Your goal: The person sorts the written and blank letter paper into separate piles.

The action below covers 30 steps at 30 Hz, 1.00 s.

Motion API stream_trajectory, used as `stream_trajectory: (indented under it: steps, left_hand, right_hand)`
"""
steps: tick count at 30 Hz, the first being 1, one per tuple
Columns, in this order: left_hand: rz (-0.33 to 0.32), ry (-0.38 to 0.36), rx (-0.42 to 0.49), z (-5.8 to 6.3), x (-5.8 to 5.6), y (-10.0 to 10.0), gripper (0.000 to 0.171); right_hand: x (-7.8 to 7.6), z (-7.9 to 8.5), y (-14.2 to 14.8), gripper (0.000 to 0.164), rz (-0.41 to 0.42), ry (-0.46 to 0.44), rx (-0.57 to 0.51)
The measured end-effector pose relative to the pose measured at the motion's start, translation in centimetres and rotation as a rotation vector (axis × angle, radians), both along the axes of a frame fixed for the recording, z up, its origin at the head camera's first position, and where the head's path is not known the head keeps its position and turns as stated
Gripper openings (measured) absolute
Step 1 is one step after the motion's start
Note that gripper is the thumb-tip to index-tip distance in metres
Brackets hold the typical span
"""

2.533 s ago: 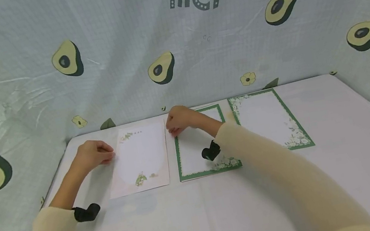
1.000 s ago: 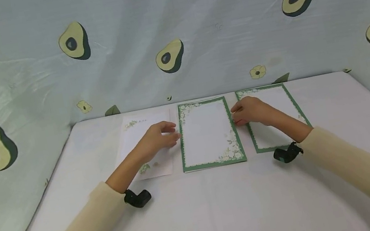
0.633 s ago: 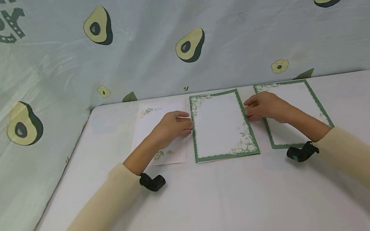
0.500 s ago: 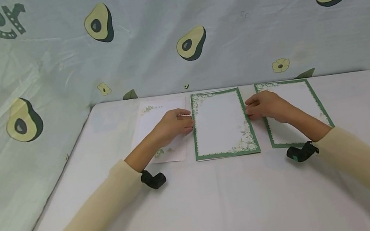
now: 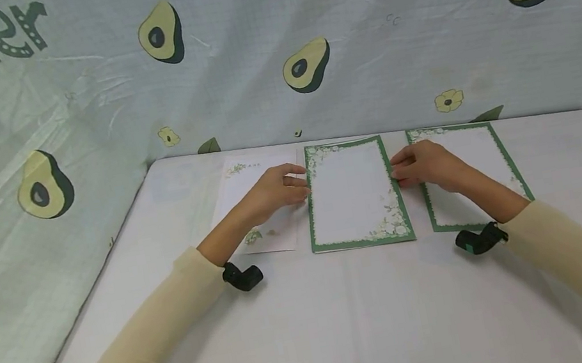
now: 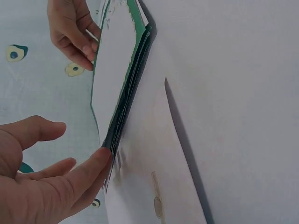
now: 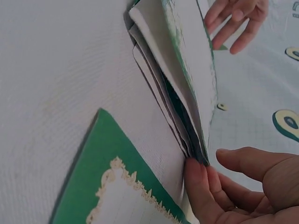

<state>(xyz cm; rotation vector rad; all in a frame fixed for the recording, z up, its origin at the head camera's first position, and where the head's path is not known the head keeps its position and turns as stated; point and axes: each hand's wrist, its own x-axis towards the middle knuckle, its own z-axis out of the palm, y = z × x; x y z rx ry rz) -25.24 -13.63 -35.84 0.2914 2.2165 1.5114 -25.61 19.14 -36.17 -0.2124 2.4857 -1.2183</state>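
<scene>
The stack of white rectangular paper sheets with green flowered borders (image 5: 351, 193) is near the far edge of the white-covered table (image 5: 318, 332), between the two hands of a person. In the wrist views its layers look parted along the sides, and some lower ones do not lie in line with the top sheet. Whether it rests fully flat or is a little raised, one cannot tell.

The risk, as it seems, comes from these loose layers. If one hand would push more than the other, the stack may turn askew or its lower sheets may slide out. Too strong pressure from both sides could bend the thin paper.

The stack's left edge is at the left hand (image 5: 275, 191), its right edge at the right hand (image 5: 425, 164). The left fingertips (image 6: 103, 155) touch the paper, the fingers rather straight and the thumb apart. The right fingertips (image 7: 195, 172) touch it also, the fingers lightly bent, the thumb likewise apart. So neither hand is grasping the stack.

Further outward, a pale pinkish-white paper sheet with small floral print (image 5: 236, 185) lies toward the table's left edge, partly hidden by the left hand. Another green-bordered white sheet (image 5: 475, 149) lies on the right side, partly hidden by the right hand. Behind the far edge hangs a pale grey-green curtain with avocado print (image 5: 229, 95).
</scene>
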Motion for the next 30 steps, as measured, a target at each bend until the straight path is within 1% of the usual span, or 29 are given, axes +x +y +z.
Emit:
stream_trajectory:
  steps: [2,4,9,11,16,18,22,26,30]
  left_hand:
    - [0.008,0.031,-0.011,0.1,0.0,0.2,0.052]
    - [0.030,0.041,-0.009,0.1,0.0,0.4,0.051]
    - [0.102,0.003,0.067,-0.1,-0.5,1.0,0.046]
    - [0.121,0.003,0.085,-0.3,-0.7,1.2,0.042]
    - [0.143,0.016,0.104,-0.8,-1.1,1.3,0.036]
    - [0.153,0.015,0.111,-1.0,-1.2,1.3,0.035]
    - [0.190,0.024,0.136,-1.1,-1.1,1.5,0.035]
    - [0.246,0.051,0.154,-1.3,-0.9,1.7,0.034]
    - [0.308,0.072,0.178,-1.5,-0.8,1.7,0.029]
  right_hand:
    - [0.0,0.1,0.1,0.045,-0.006,0.006,-0.006]
    - [0.0,0.2,0.1,0.044,-0.013,0.017,-0.009]
    - [0.0,0.1,-0.1,0.042,-0.039,0.038,-0.013]
    - [0.0,0.0,-0.2,0.043,-0.047,0.041,-0.022]
    - [-0.1,-0.4,-0.3,0.044,-0.060,0.045,-0.063]
    - [-0.1,-0.5,-0.5,0.044,-0.066,0.047,-0.075]
    - [0.1,-0.4,-0.7,0.043,-0.078,0.067,-0.075]
    - [0.2,-0.3,-0.8,0.041,-0.094,0.087,-0.066]
    - [0.2,-0.6,-0.9,0.035,-0.126,0.104,-0.094]
